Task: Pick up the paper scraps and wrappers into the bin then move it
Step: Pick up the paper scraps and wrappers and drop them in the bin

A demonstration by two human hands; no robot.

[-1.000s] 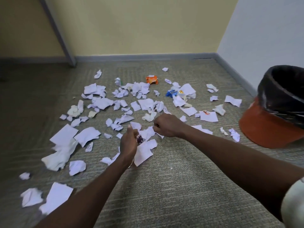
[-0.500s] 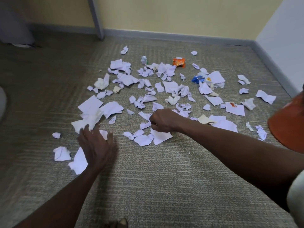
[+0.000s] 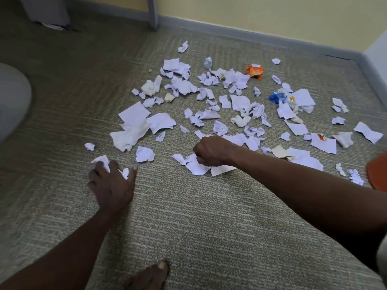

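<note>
Left hand (image 3: 111, 185) now seemingly gathers crumpled scrap (image 3: 102, 161).

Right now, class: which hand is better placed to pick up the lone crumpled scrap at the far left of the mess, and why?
Left. The left hand grips paper just below the lone scrap. The right hand is fisted over the middle scraps, farther off.

Soft, even indoor light; faint shadows, edges blurred and bowed.
</note>
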